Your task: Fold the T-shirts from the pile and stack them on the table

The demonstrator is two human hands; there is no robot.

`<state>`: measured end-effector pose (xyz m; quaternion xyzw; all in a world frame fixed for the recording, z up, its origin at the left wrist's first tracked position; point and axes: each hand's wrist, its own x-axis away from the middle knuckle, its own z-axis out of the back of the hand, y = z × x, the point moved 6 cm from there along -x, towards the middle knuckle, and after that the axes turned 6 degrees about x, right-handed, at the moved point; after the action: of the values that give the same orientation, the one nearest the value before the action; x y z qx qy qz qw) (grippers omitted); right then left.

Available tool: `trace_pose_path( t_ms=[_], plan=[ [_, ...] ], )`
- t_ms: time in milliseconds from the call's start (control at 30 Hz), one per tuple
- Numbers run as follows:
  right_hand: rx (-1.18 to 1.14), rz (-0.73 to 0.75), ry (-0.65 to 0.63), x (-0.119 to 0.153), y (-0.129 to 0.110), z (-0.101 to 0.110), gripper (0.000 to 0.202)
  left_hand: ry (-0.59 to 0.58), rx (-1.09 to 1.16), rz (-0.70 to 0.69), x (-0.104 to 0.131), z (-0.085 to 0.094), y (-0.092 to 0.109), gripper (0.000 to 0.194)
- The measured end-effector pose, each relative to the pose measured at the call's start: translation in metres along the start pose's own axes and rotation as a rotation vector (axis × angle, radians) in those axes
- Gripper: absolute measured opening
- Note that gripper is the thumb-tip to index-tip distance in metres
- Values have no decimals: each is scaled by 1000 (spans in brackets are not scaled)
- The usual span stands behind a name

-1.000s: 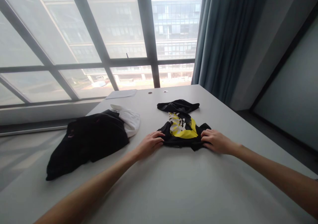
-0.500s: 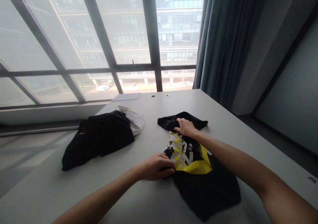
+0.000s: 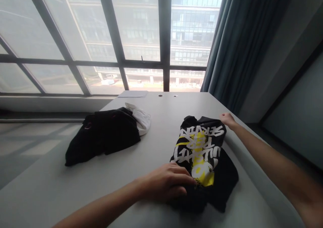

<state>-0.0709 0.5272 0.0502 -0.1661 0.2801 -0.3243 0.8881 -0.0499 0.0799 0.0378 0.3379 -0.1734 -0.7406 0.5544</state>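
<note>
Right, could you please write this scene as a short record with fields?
left hand: laid on the near left part of the printed black shirt
right hand: closed at the shirt's far right corner
printed black shirt: spread unevenly, white lettering and yellow print facing up
left side: crumpled black garment, white cloth beside its far right end
surface: white table
behind: windows, blue-grey curtain at right
</note>
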Motion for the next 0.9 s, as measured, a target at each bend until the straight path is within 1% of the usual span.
trace_pose_path(
  t_ms=[33, 100, 133, 167, 200, 233, 300, 367, 433, 500, 567, 700, 767, 833, 900],
  plan=[
    [23, -33, -4, 12, 13, -1, 29, 74, -16, 69, -1, 8, -10, 39],
    [69, -64, -23, 41, 37, -3, 30, 263, -103, 279, 6, 26, -40, 37],
    [91, -51, -38, 57, 47, -3, 31, 342, -166, 394, 14, 33, -57, 36],
    [134, -18, -56, 76, 55, -3, 32, 394, -243, 497, 23, 38, -73, 35],
    [179, 12, -86, 94, 62, -2, 32, 398, -306, 569, 31, 40, -86, 34],
    [211, 37, -127, 114, 67, -2, 30, 374, -348, 611, 37, 38, -97, 31],
    [201, 83, -208, 149, 68, -2, 27, 312, -377, 627, 45, 29, -109, 31],
    [107, 136, -280, 176, 55, -5, 29, 280, -363, 594, 47, 17, -109, 35],
    [-10, 177, -331, 191, 34, -8, 28, 265, -327, 549, 43, 7, -100, 38],
    [-131, 169, -361, 195, 15, -8, 22, 251, -264, 518, 36, -2, -87, 37],
    [-260, 102, -366, 192, 5, -4, 21, 237, -135, 523, 31, -9, -76, 46],
    [-527, -97, -339, 184, 2, 9, 27, 180, 243, 578, 27, -31, -60, 82],
    [-628, -176, -321, 182, 2, 17, 27, 182, 372, 580, 26, -37, -55, 91],
    [-666, -250, -266, 180, 7, 27, 25, 210, 434, 574, 26, -35, -54, 95],
    [-645, -315, -147, 178, 16, 45, 20, 252, 406, 583, 29, -21, -54, 90]
  ],
)
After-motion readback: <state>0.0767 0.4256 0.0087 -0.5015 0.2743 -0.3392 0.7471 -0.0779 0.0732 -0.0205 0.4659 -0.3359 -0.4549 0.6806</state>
